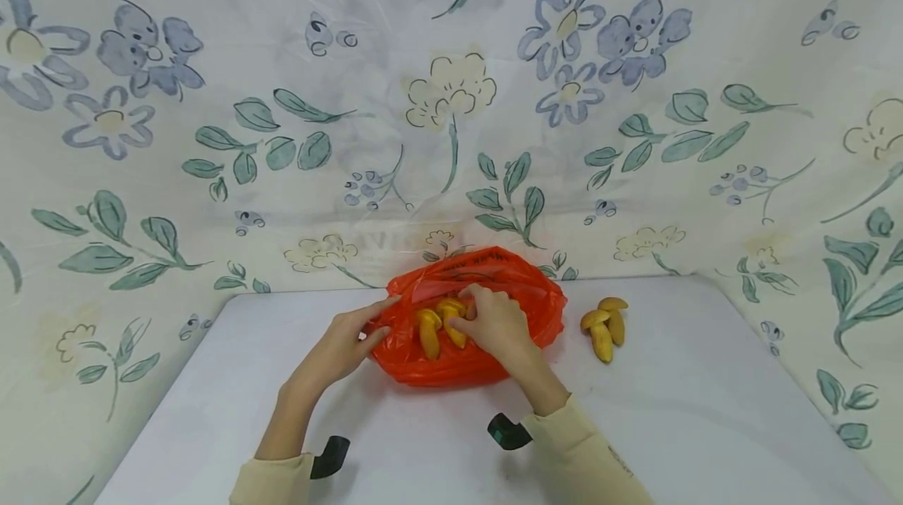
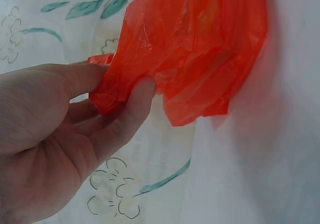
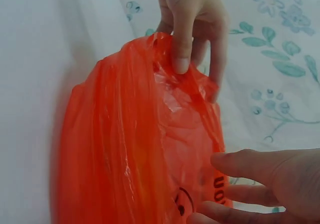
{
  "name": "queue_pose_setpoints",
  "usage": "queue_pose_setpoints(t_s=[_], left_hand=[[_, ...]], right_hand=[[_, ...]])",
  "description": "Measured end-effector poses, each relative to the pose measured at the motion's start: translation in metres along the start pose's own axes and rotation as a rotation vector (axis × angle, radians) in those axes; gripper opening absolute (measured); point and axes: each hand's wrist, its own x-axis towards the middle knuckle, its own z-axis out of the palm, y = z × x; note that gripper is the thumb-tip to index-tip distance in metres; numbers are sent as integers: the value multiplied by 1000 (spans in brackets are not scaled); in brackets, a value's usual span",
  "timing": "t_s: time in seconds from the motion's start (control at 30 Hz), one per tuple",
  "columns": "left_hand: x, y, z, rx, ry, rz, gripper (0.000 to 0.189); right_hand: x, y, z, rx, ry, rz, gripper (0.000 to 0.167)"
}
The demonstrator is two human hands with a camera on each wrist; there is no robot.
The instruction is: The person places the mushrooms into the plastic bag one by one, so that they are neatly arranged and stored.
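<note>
Red plastic film, thin and glossy: the bag (image 1: 451, 373) sits toward the far side of the white table (image 1: 705, 411), mouth up, with two mushrooms (image 1: 429, 335) showing side by side inside the opening. Two more mushrooms (image 1: 602, 339) lie on the table just to the right of the bag, touching or nearly so, one partly behind the other.

Left hand (image 1: 342, 344): pinches the bag's left rim, film gathered between thumb and fingers. Right hand (image 1: 497, 321): over the mouth, fingertips beside the inner mushrooms; wrist view shows thumb and fingers apart, but cannot tell whether anything is held.

Handling, as judged: bag very light, limp, slightly slippery, easily torn if yanked. Best hold is a bunched fold of rim, which also keeps the mouth wide. Mushrooms look light and fairly firm, possibly imitation; smooth surface could slide a little. Sensible grasp: thumb and finger around the stem, just below the cap.

Materials and shapes: film creased in long folds, translucent near the rim, with dark lettering (image 1: 480, 258) on the back panel. Mushrooms yellow to ochre, with domed caps and thick stems. Behind the table, cloth (image 1: 451, 207) printed with leaves and flowers. Sleeves (image 1: 582, 450) plain beige.
</note>
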Motion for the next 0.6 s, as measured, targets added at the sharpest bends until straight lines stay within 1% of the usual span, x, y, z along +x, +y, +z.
queue_pose_setpoints(t_s=[0.3,0.6], left_hand=[[0,1,-1,-8,-5,3,53],[0,2,-2,-6,-9,-12,53]], right_hand=[[-12,19,-16,12,25,9,48],[-20,35,-29,31,47,27,48]])
